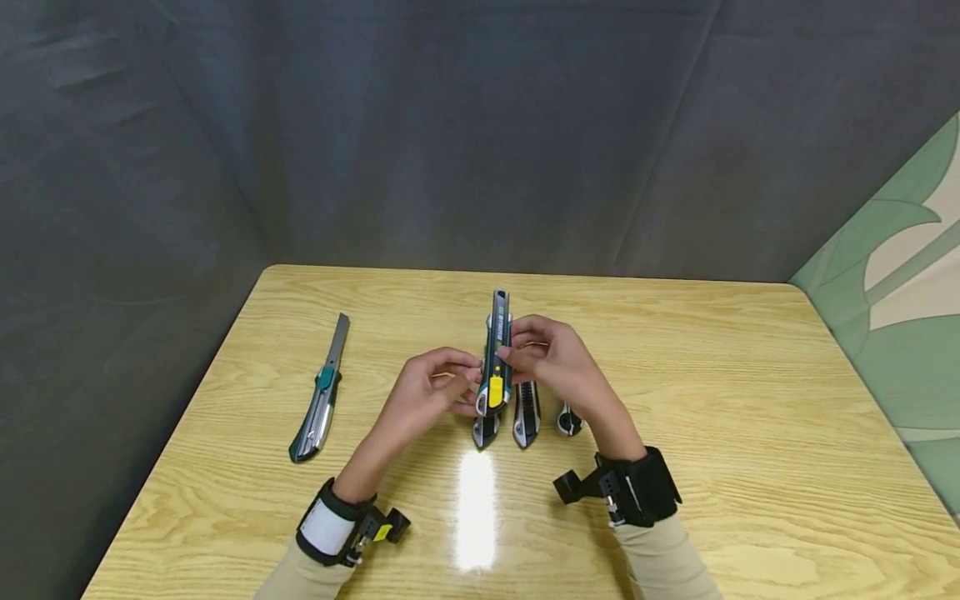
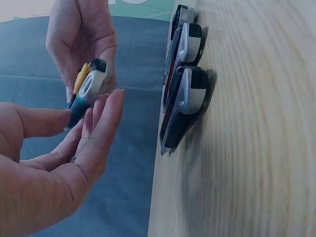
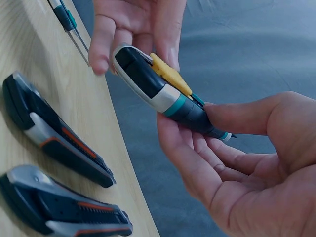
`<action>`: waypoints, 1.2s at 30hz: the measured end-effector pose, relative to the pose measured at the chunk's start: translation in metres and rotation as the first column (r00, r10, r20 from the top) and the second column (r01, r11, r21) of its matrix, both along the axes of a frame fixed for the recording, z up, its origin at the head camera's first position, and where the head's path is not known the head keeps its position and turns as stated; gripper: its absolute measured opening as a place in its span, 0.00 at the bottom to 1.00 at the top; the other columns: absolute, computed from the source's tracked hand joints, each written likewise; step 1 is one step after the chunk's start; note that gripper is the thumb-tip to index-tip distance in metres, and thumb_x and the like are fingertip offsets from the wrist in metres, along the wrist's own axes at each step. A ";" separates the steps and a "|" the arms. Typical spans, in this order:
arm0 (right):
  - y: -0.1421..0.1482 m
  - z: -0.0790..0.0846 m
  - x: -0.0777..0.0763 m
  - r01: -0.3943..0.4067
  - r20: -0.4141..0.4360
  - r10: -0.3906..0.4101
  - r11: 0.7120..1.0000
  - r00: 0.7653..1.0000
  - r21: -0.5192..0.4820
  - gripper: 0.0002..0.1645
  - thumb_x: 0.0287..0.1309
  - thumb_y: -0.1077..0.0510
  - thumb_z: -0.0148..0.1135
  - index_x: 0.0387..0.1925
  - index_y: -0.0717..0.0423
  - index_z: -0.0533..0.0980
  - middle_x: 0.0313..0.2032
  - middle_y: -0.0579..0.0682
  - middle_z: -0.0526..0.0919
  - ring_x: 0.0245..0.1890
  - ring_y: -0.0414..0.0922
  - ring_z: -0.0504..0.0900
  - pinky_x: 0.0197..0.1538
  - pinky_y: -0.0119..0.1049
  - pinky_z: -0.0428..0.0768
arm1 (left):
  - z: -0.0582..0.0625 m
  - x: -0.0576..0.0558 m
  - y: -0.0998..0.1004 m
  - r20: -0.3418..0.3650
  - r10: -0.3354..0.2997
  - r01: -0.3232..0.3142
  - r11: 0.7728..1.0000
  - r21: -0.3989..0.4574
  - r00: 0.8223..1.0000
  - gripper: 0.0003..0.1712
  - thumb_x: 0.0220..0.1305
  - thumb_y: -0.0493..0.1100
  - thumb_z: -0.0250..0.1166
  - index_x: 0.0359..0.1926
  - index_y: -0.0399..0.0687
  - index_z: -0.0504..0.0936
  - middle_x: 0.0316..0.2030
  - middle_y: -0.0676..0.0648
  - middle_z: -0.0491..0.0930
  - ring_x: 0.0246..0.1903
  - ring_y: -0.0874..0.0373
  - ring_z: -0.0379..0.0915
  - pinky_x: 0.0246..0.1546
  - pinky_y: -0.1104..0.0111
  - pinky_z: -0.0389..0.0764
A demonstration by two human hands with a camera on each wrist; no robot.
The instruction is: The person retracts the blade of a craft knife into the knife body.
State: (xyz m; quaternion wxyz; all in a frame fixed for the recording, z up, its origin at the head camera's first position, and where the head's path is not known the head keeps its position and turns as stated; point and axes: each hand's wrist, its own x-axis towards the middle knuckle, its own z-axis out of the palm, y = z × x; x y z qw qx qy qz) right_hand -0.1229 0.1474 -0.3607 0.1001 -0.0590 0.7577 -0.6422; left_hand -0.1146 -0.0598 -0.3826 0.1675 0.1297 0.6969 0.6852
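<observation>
My right hand (image 1: 551,354) holds a utility knife (image 1: 496,358) with a yellow slider above the table, its narrow end pointing away from me. In the right wrist view the thumb presses the dark and teal body from above, with the fingers (image 3: 197,163) curled beneath. At the knife's near end my left hand (image 1: 431,387) has its fingertips right at the edge. The left wrist view shows the left thumb (image 2: 49,121) overlapping the body while the other fingers stay fairly straight. Below lie more utility knives, one (image 1: 527,417) black and grey with red trim.
On the left of the wooden table (image 1: 750,417) lies another utility knife (image 1: 318,400) with a teal slider. One more knife (image 1: 570,421) is partly hidden under my right wrist. A dark curtain (image 1: 480,142) hangs behind the table's far edge.
</observation>
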 end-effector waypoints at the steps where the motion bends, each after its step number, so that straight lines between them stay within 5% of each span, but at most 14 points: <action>1: 0.002 0.000 0.000 0.005 0.003 -0.005 1.000 1.000 0.003 0.19 0.56 0.61 0.63 0.49 0.61 0.71 0.44 0.63 0.77 0.37 0.51 0.83 0.39 0.49 0.86 | -0.001 0.000 0.000 0.002 0.001 -0.001 1.000 0.013 1.000 0.13 0.65 0.35 0.58 0.49 0.35 0.76 0.43 0.32 0.76 0.33 0.42 0.79 0.37 0.46 0.84; 6: 0.013 -0.001 0.001 0.032 0.016 -0.032 0.999 0.999 0.026 0.20 0.56 0.61 0.63 0.50 0.62 0.71 0.44 0.63 0.76 0.37 0.51 0.82 0.40 0.52 0.85 | -0.003 -0.001 -0.002 0.006 0.006 -0.006 0.999 0.040 1.000 0.12 0.65 0.32 0.56 0.48 0.35 0.77 0.42 0.32 0.76 0.36 0.33 0.77 0.38 0.42 0.82; 16: 0.044 -0.006 0.008 0.068 0.072 -0.074 0.994 0.995 0.081 0.22 0.58 0.59 0.62 0.52 0.63 0.68 0.44 0.61 0.74 0.36 0.51 0.81 0.44 0.60 0.82 | -0.006 -0.001 -0.001 0.028 -0.016 0.015 0.999 0.040 0.999 0.12 0.66 0.32 0.54 0.49 0.37 0.77 0.46 0.25 0.74 0.35 0.37 0.78 0.36 0.50 0.85; 28: 0.089 -0.012 0.012 0.112 0.084 -0.132 0.972 0.988 0.206 0.26 0.59 0.56 0.61 0.55 0.66 0.67 0.45 0.64 0.73 0.39 0.51 0.80 0.40 0.47 0.86 | -0.003 -0.004 -0.003 0.011 -0.005 0.005 0.999 0.042 1.000 0.13 0.65 0.31 0.54 0.49 0.34 0.76 0.45 0.26 0.75 0.37 0.31 0.75 0.37 0.45 0.83; 36: 0.114 -0.016 0.019 0.112 0.118 -0.152 0.950 0.981 0.290 0.28 0.60 0.56 0.60 0.56 0.68 0.66 0.46 0.66 0.73 0.40 0.51 0.79 0.41 0.46 0.86 | 0.009 -0.002 -0.007 0.021 -0.025 0.024 0.999 0.043 0.999 0.15 0.65 0.30 0.53 0.51 0.28 0.74 0.46 0.23 0.74 0.38 0.28 0.73 0.40 0.40 0.81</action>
